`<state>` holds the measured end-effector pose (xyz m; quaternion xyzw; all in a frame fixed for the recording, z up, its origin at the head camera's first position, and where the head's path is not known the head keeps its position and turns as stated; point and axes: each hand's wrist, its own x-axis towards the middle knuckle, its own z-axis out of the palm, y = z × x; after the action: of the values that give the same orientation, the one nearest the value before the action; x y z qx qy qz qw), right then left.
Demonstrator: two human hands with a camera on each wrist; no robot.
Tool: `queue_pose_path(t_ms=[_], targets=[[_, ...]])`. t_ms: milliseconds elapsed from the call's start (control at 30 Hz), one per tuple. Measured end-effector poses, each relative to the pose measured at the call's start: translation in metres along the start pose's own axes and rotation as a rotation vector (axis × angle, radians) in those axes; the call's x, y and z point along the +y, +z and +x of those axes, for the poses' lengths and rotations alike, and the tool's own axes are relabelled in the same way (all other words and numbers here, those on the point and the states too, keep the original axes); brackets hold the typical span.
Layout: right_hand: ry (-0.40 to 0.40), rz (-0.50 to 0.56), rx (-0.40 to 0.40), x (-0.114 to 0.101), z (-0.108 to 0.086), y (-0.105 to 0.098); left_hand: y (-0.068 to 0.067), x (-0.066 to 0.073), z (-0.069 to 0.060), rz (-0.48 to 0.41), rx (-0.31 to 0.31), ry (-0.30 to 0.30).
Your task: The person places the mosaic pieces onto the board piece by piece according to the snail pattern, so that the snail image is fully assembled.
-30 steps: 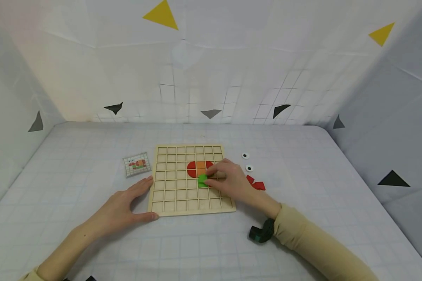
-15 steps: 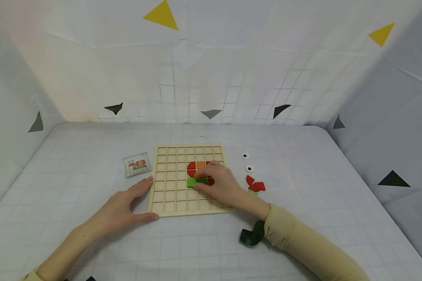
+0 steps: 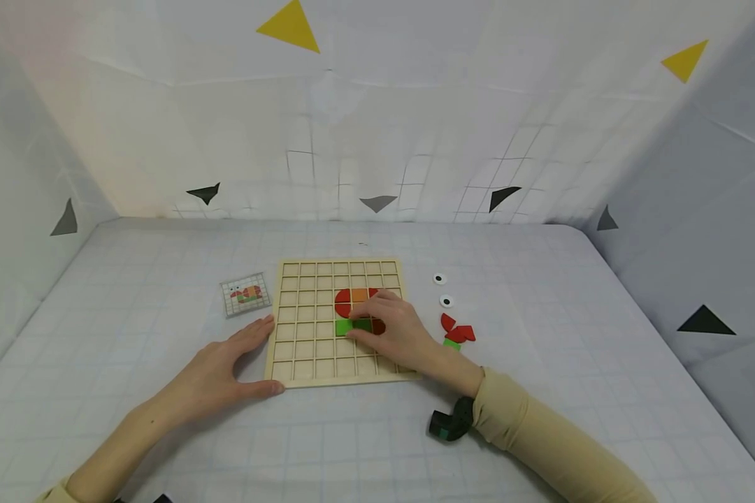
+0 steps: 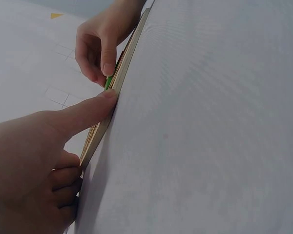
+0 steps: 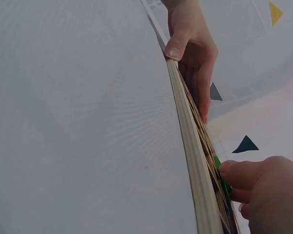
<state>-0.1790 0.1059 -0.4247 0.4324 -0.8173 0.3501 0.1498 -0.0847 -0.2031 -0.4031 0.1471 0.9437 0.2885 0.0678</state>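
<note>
The left hand (image 3: 210,377) rests at the left edge and near left corner of the wooden grid board (image 3: 303,351), its fingers and thumb extended and spread. Over the board, the right hand (image 3: 403,332) pinches a bright green square tile (image 3: 343,327) between thumb and fingers, low in a cell. Darker green in the hand's shadow shows just right of that tile. Behind them lie red rounded pieces (image 3: 343,303) and orange tiles (image 3: 359,295); the hand partly hides this group. In the right wrist view, the thumb touches green (image 5: 218,163) at board level.
Left of the board lies a small picture card (image 3: 245,295). To its right are two white discs with black dots (image 3: 439,279), several red pieces (image 3: 465,332) and a green piece (image 3: 452,344). A black device (image 3: 451,421) is at the right wrist.
The right hand has moved left across the board with the green tile, which now sits one cell further left, then held nearly still. The left hand has stayed in place.
</note>
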Motion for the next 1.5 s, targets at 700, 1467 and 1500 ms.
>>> queue_pose_path(t_ms=[700,1467,1500], targets=[[-0.004,-0.001,-0.008,0.001,-0.002,0.001,0.000,0.001,-0.001,-0.001,0.001,-0.006],[0.208,-0.107,0.053,0.052,-0.057,-0.088,-0.001,0.002,0.000,-0.002,-0.007,-0.011],[0.225,-0.120,0.056,0.053,-0.061,-0.091,-0.001,0.002,0.000,-0.001,-0.007,-0.010]])
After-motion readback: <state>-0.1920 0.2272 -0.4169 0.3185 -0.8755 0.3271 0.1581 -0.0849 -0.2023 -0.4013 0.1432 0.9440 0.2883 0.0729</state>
